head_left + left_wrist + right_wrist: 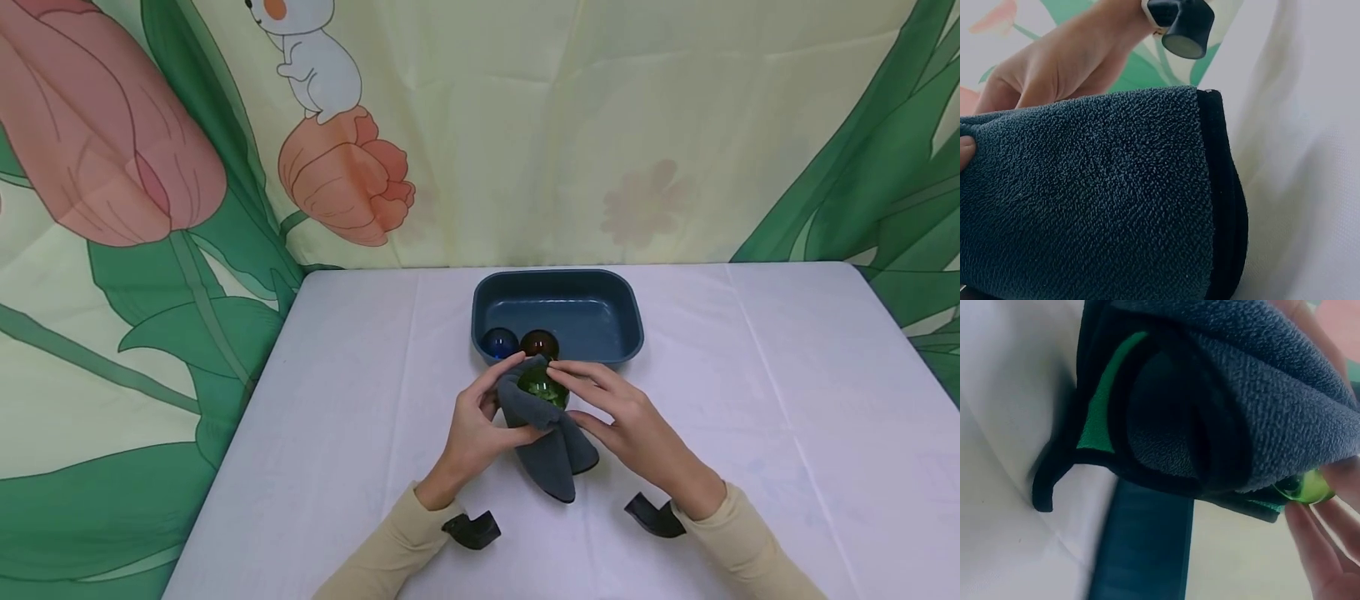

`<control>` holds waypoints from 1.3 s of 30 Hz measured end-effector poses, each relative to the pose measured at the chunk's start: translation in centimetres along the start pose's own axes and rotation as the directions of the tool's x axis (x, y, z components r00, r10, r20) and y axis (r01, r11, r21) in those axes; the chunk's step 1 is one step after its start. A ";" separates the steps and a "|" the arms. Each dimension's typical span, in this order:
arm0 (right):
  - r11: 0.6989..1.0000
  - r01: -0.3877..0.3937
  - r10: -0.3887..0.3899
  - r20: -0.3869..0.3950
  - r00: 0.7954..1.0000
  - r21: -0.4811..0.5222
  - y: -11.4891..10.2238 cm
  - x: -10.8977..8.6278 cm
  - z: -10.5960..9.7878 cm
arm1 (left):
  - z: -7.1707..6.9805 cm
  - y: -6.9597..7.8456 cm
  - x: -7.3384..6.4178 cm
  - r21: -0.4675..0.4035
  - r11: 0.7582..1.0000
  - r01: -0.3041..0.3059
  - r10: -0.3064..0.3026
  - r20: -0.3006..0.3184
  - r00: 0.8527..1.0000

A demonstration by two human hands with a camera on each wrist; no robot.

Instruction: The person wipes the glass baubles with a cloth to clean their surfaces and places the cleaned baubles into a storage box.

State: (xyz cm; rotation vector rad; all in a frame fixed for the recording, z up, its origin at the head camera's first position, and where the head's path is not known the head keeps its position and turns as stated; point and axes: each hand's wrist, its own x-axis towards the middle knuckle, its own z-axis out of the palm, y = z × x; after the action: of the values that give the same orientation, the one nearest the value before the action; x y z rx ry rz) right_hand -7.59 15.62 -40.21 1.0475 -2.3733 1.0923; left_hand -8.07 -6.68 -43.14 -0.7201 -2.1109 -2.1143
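A dark grey-blue towelling cloth (551,462) is bunched in my left hand (480,429), which grips it from the left with the thumb across its front. Its lower folds hang down, and black edging shows on the cloth (1097,187) in the left wrist view. Nestled in the top of the cloth is a shiny green glass ball (543,387). My right hand (626,421) holds the ball from the right, fingertips at its top and thumb lower down beside the cloth. In the right wrist view, most of the green ball (1311,487) is hidden behind cloth and fingers.
Just beyond the hands stands a dark blue rectangular tub (636,325). Inside its near left part lie a blue ball (499,342) and a brown ball (540,342). A white cloth covers the table (337,400), and a printed floral curtain (510,150) hangs behind it.
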 end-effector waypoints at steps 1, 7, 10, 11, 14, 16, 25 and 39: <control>1.000 -0.013 0.013 0.002 1.000 0.007 -0.1 0.0 0.0 | 0.0 0.0 0.0 0.002 1.000 0.004 -0.004 0.001 1.000; 0.982 -0.123 0.117 0.047 0.992 0.146 -0.1 0.1 0.0 | 0.0 0.2 -0.1 -0.001 1.000 0.009 -0.009 0.004 1.000; 0.933 -0.240 0.221 0.099 0.970 0.268 -0.1 0.3 0.0 | -0.1 0.3 -0.1 -0.010 1.000 0.005 -0.005 0.007 1.000; 0.911 -0.280 0.255 0.121 0.959 0.304 0.0 0.4 -0.1 | -0.1 0.3 -0.1 -0.012 1.000 0.005 -0.005 0.008 1.000; 0.843 -0.378 0.331 0.186 0.925 0.381 0.0 0.5 -0.2 | -0.1 0.2 -0.1 -0.016 1.000 0.000 0.000 0.014 1.000; 0.812 -0.417 0.358 0.216 0.908 0.409 0.0 0.6 -0.4 | 0.0 0.1 -0.1 -0.015 1.000 -0.003 0.003 0.018 1.000; 0.862 -0.370 0.312 0.211 0.926 0.348 0.1 0.6 -1.0 | 0.0 0.0 0.1 -0.016 1.000 -0.008 0.008 0.019 1.000; 0.997 -0.013 0.010 0.042 0.999 0.072 0.1 0.4 -0.6 | 0.1 -0.1 -0.2 0.000 1.000 0.001 -0.001 0.007 1.000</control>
State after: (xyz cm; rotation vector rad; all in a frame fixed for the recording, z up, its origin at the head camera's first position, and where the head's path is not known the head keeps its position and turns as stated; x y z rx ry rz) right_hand -7.98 15.90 -39.68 1.0917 -2.3912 1.1800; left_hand -7.92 -6.61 -43.28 -0.7281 -2.1146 -2.1158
